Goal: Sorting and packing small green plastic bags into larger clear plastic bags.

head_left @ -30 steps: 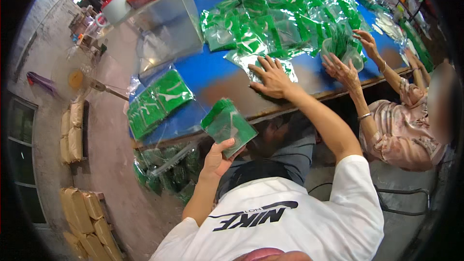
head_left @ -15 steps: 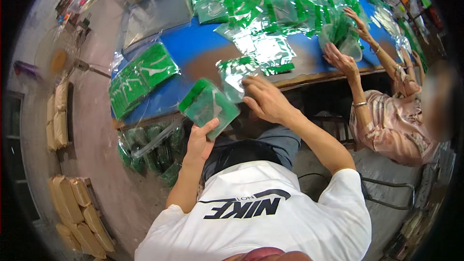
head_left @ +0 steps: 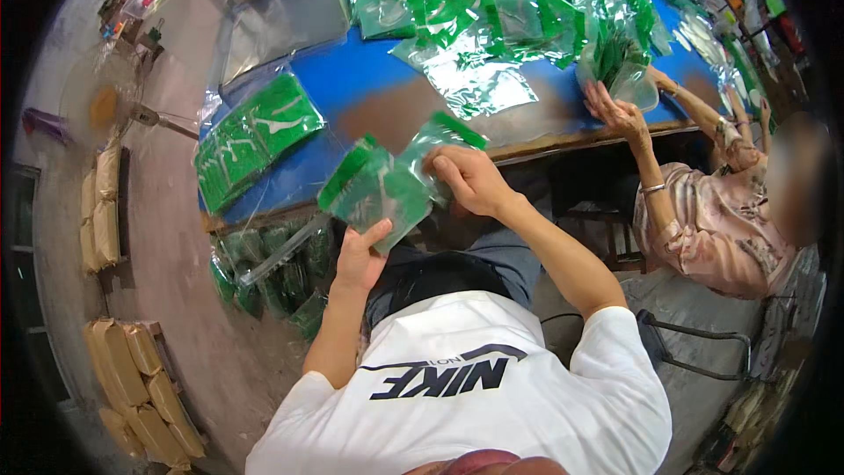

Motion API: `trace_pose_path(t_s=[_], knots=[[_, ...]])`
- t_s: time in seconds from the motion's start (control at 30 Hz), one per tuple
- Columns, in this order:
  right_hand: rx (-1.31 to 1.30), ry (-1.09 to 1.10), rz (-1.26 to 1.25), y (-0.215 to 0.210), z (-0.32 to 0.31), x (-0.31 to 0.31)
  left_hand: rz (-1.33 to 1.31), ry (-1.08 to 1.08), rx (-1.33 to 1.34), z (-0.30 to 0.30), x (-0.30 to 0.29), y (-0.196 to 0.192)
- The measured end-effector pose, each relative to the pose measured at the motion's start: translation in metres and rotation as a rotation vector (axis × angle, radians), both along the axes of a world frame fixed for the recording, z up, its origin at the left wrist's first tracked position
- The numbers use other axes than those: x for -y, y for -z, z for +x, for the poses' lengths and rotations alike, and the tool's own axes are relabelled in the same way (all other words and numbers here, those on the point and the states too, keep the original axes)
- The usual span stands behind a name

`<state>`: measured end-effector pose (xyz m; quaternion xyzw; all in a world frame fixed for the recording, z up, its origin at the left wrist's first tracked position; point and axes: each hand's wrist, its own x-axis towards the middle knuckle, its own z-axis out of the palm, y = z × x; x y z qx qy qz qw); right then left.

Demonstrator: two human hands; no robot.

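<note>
In front of my lap, my left hand pinches a small stack of flat clear plastic packets with green tops, thumb across the near corner. My right hand is closed on the edge of another green-topped packet, which overlaps the right side of the stack. Beyond my hands, a loose pile of similar green packets covers the far part of the blue table. Neat rows of green packets lie at the table's left end.
At the right, a co-worker's hands hold a clear bag of green pieces. A translucent bin stands at the table's far left. Bagged green goods sit beneath the table's left end. Brown parcels are stacked on the floor.
My right hand has brought a packet up from the table edge against the stack in my left hand. The co-worker's farther hand has lowered behind the bag.
</note>
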<state>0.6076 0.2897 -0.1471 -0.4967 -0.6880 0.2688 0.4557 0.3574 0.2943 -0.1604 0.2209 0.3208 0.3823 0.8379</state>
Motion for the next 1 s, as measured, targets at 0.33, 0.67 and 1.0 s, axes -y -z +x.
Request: trace_pose_path(t_s=[0.33, 0.67, 1.0], knots=[[0.792, 0.547, -0.019, 0.0, 0.062, 0.004, -0.052, 0.079, 0.086, 0.009, 0.008, 0.002], [0.562, 0.356, -0.009, -0.017, 0.008, -0.044, -0.129, -0.041, 0.078, 0.027, 0.008, 0.01], [0.837, 0.299, -0.061, -0.024, 0.013, -0.042, -0.19, -0.032, 0.272, 0.013, 0.021, 0.013]])
